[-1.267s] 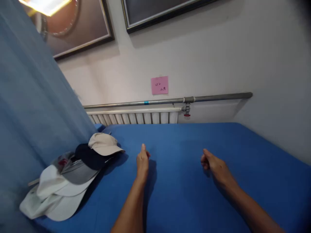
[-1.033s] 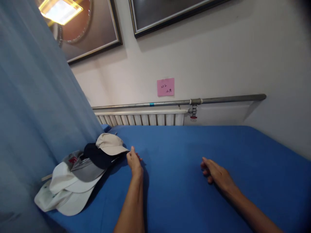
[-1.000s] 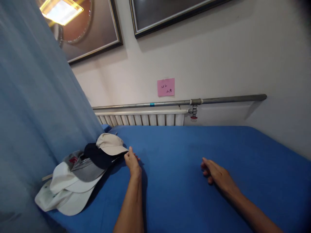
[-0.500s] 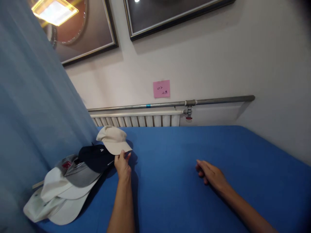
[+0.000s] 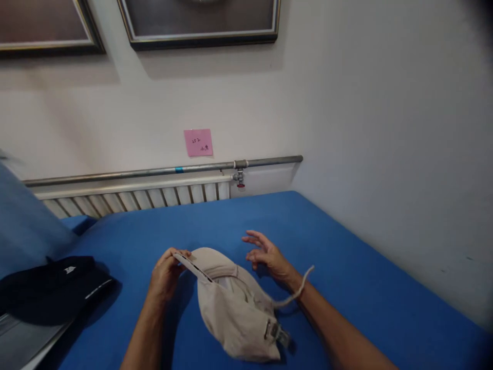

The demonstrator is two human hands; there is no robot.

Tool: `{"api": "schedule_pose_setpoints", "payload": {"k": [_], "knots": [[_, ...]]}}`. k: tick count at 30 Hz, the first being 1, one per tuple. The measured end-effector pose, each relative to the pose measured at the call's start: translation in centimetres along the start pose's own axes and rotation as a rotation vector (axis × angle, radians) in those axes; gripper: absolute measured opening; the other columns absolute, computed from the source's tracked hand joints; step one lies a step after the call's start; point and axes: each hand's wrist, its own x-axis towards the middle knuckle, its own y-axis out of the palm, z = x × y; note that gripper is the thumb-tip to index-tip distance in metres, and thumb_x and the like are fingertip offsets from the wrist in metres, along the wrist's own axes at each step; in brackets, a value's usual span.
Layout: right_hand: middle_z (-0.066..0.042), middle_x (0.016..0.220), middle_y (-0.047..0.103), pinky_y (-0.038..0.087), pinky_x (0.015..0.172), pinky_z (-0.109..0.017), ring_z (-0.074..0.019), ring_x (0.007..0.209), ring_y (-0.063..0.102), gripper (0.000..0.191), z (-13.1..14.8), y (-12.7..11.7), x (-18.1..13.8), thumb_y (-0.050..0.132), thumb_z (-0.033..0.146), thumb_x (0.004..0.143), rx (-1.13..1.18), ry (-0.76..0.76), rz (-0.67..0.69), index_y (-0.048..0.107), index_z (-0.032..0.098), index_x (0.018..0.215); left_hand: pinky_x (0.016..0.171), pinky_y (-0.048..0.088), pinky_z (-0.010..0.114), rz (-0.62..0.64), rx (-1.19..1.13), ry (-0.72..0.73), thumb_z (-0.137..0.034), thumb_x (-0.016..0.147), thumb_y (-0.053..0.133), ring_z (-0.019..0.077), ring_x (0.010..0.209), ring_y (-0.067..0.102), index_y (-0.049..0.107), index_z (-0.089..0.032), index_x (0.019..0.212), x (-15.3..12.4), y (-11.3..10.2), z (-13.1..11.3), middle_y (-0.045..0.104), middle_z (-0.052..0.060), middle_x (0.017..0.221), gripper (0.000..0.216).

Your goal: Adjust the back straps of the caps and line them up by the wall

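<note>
A beige baseball cap (image 5: 234,318) hangs over the blue surface in front of me, its inside partly showing. My left hand (image 5: 167,275) grips the cap by the edge of its brim. The cap's back strap dangles loose toward my right forearm, and a metal buckle shows at the lower right of the cap. My right hand (image 5: 267,257) is beside the cap with its fingers apart, holding nothing. A navy cap (image 5: 57,288) lies to the left, on top of a grey cap (image 5: 26,336).
The blue-covered table (image 5: 327,246) reaches back to a white radiator (image 5: 169,198) with a metal pipe (image 5: 146,172) above it. A blue curtain (image 5: 31,221) hangs at left. On the wall are a pink note (image 5: 198,143) and framed pictures (image 5: 204,38).
The beige cap has come off the pile to the middle, turned so its inside shows, held in my left hand. My right hand has opened its fingers. My view has swung right.
</note>
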Motion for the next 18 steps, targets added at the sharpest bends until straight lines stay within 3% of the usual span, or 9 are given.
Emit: {"api": "schedule_pose_setpoints", "payload": {"k": [3,5,7,9,13,15,18], "knots": [[-0.004,0.101,0.068,0.046,0.06,-0.026,-0.0106,0.06,0.057,0.041,0.0,0.6,-0.7,0.063,0.019,0.065,-0.048,0.047,0.199,0.067,0.024,0.106,0.058,0.051,0.026,-0.017,0.036,0.01,-0.017,0.055,0.065,0.017,0.067,0.061,0.058,-0.016,0.055,-0.1,0.1,0.1,0.065,0.003,0.066,0.006],[-0.003,0.089,0.069,0.046,0.067,-0.027,-0.0139,0.071,0.059,0.03,0.0,1.1,-0.9,0.06,0.02,0.07,-0.153,0.056,0.239,0.071,0.022,0.099,0.059,0.051,0.026,-0.045,0.031,0.03,-0.017,0.054,0.064,0.0176,0.07,0.061,0.059,-0.016,0.055,0.0,0.1,0.1,0.066,0.003,0.069,0.005],[-0.003,0.093,0.068,0.046,0.069,-0.027,-0.0165,0.08,0.059,0.026,-0.2,1.3,-0.9,0.061,0.022,0.071,-0.25,0.032,0.242,0.072,0.023,0.095,0.061,0.05,0.026,-0.071,0.017,0.056,-0.017,0.054,0.064,0.0187,0.076,0.062,0.059,-0.017,0.055,0.2,0.0,0.0,0.065,0.003,0.071,0.006],[-0.002,0.098,0.066,0.044,0.067,-0.025,-0.016,0.079,0.057,0.028,-0.4,1.5,-0.9,0.063,0.018,0.067,-0.357,0.005,0.232,0.073,0.023,0.093,0.065,0.05,0.025,-0.086,0.001,0.076,-0.016,0.053,0.066,0.0194,0.083,0.062,0.058,-0.017,0.055,0.3,0.0,-0.1,0.066,0.002,0.076,0.008],[0.002,0.082,0.064,0.037,0.06,-0.022,-0.0102,0.062,0.047,0.043,-0.9,2.0,-0.9,0.057,0.009,0.062,-0.454,0.094,0.272,0.071,0.022,0.1,0.075,0.05,0.026,-0.089,-0.049,0.09,-0.014,0.05,0.073,0.019,0.094,0.062,0.056,-0.016,0.053,0.2,0.3,-0.3,0.069,0.001,0.099,0.017],[0.004,0.075,0.062,0.034,0.059,-0.022,-0.0095,0.059,0.044,0.042,-1.0,2.3,-0.9,0.054,0.007,0.06,-0.411,0.144,0.257,0.071,0.021,0.096,0.075,0.049,0.026,-0.103,-0.041,0.072,-0.015,0.051,0.076,0.0192,0.096,0.062,0.064,-0.017,0.063,0.1,0.3,-0.4,0.068,0.002,0.107,0.017],[0.003,0.074,0.063,0.036,0.062,-0.023,-0.011,0.064,0.048,0.034,-1.0,2.4,-0.6,0.053,0.007,0.056,-0.215,0.175,0.123,0.071,0.02,0.082,0.069,0.049,0.024,-0.119,0.024,0.031,-0.021,0.057,0.077,0.0204,0.098,0.063,0.071,-0.022,0.094,0.2,0.1,-0.4,0.068,0.006,0.109,0.037]]}}
